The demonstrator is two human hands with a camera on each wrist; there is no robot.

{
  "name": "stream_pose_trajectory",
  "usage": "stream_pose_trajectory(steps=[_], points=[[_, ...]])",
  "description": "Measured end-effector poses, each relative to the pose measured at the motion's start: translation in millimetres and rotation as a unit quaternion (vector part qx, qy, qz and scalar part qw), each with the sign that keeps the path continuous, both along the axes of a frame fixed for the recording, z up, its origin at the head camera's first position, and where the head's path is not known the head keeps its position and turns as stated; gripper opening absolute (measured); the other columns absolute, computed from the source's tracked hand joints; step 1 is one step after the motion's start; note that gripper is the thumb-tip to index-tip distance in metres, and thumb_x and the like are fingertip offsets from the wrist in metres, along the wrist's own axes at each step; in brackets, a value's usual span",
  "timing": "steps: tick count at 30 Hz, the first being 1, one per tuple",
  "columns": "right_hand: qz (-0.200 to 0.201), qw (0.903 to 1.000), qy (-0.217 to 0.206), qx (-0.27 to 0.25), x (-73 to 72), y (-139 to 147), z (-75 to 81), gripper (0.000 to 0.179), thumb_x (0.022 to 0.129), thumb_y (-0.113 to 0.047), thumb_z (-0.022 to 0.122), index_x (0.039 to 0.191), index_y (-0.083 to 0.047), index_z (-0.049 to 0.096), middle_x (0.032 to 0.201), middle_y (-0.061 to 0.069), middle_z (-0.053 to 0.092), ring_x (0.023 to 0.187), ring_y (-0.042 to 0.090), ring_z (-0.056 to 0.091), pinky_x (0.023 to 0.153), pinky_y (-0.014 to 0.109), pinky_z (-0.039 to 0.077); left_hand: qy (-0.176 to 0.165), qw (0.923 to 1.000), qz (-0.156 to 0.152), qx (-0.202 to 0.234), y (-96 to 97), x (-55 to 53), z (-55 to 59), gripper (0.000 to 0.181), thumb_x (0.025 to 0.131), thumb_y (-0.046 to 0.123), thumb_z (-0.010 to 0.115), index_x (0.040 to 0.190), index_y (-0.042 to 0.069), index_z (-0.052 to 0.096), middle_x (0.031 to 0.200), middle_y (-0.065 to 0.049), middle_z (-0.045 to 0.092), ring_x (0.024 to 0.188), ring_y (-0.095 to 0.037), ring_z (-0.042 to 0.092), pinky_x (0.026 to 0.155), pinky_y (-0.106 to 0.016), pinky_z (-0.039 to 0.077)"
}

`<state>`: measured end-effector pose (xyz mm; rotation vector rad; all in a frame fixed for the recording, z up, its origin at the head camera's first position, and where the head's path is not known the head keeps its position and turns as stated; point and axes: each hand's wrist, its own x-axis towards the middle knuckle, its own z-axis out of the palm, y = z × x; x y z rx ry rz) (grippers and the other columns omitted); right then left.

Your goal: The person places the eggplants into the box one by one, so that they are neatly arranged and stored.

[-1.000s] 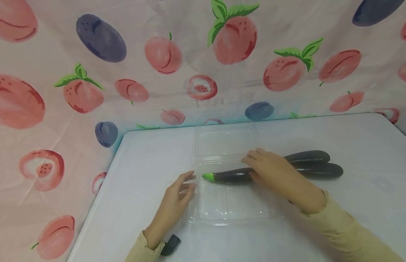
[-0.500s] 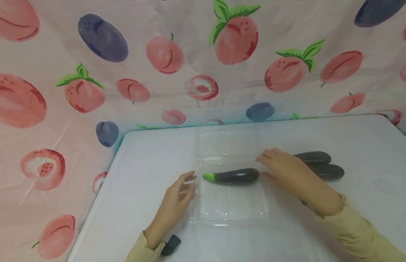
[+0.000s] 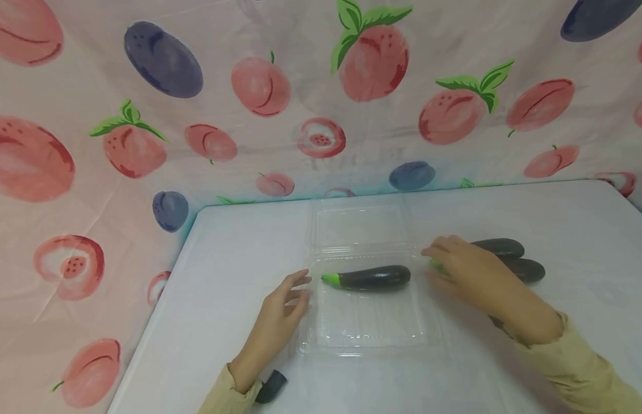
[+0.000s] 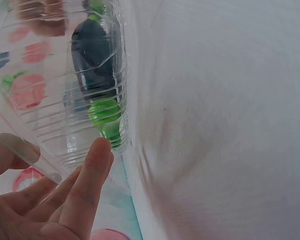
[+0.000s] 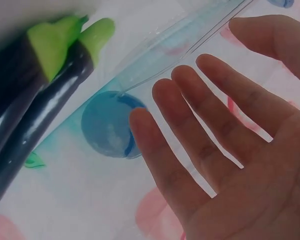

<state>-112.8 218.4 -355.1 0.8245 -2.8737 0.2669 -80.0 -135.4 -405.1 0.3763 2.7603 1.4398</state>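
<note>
Lying in the base of one clear hinged container (image 3: 369, 322), a single eggplant (image 3: 375, 278) is pointing its green end toward nine o'clock. The container is sitting open on a white surface (image 3: 233, 247), its one lid (image 3: 359, 227) extending toward twelve o'clock. Two more eggplants (image 3: 525, 269) are resting side by side outside it, toward three o'clock, bringing the count to three. Above their green ends, a person's right hand (image 3: 465, 273) is hovering, its grip spreading wide, four fingers and thumb apart, holding nothing. At the container's nine o'clock, the left hand (image 3: 279, 307) is curving its fingers loosely at the rim, its grip standing partly open; whether the fingertips are pressing the plastic is hard to tell. One dark object (image 3: 271, 386) is showing beside the left cuff, toward eight o'clock. Behind, at twelve o'clock, a fruit-printed cloth (image 3: 279, 144) is forming the backdrop.
</note>
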Motion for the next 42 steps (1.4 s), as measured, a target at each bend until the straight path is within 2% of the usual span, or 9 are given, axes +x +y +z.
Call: stream_pose_trajectory(steps=[6,14,19,29,34,42], points=[[-0.001,0.9999,0.01,-0.005,1.0,9.2,-1.6,0.034,0.084,-0.013,0.078,0.115,-0.003,0.068,0.109,0.012,0.067,0.102,0.031,0.063,0.085,0.05,0.057,-0.006,1.0,-0.002,0.004,-0.3,0.3,0.2,0.043,0.101,0.012,0.058,0.143,0.008,0.048,0.133,-0.01,0.062,0.115,-0.029,0.065,0.09,-0.034,0.06],[-0.024,0.9996,-0.014,0.004,1.1,20.3,-7.6,0.037,0.081,-0.012,0.081,0.115,-0.003,0.068,0.11,0.012,0.066,0.103,0.032,0.062,0.086,0.051,0.055,-0.008,1.0,0.0,0.002,-0.4,0.3,0.2,0.043,0.101,0.013,0.057,0.143,0.009,0.048,0.133,-0.009,0.062,0.115,-0.028,0.065,0.09,-0.035,0.06],[-0.02,0.9997,-0.003,0.012,1.5,28.2,-13.2,0.04,0.078,-0.011,0.082,0.114,-0.001,0.068,0.106,0.012,0.066,0.099,0.032,0.062,0.085,0.051,0.055,-0.009,1.0,0.002,0.003,0.5,0.2,0.2,0.043,0.101,0.012,0.058,0.143,0.009,0.049,0.133,-0.009,0.062,0.115,-0.028,0.065,0.09,-0.035,0.06],[-0.003,0.9996,0.024,-0.012,1.8,38.9,-22.5,0.035,0.075,-0.006,0.083,0.108,-0.001,0.07,0.104,0.012,0.068,0.1,0.033,0.063,0.084,0.051,0.056,-0.016,0.9998,0.009,0.006,0.5,1.1,0.2,0.043,0.1,0.012,0.058,0.142,0.009,0.049,0.133,-0.008,0.062,0.115,-0.028,0.065,0.09,-0.033,0.059],[-0.006,0.9997,0.021,-0.005,1.3,41.3,-24.1,0.035,0.074,-0.006,0.084,0.106,-0.001,0.071,0.105,0.012,0.068,0.102,0.034,0.064,0.084,0.051,0.056,-0.015,0.9998,0.008,0.006,-0.2,1.1,-0.9,0.043,0.1,0.012,0.059,0.142,0.01,0.049,0.133,-0.008,0.062,0.115,-0.028,0.065,0.09,-0.033,0.059],[-0.003,0.9997,0.024,0.001,0.3,46.3,-26.4,0.033,0.071,-0.005,0.087,0.101,-0.003,0.072,0.098,0.008,0.067,0.094,0.031,0.064,0.078,0.048,0.057,-0.013,0.9999,0.007,0.005,0.3,0.5,-0.6,0.043,0.1,0.012,0.059,0.143,0.01,0.049,0.132,-0.007,0.062,0.115,-0.027,0.065,0.09,-0.033,0.06]])
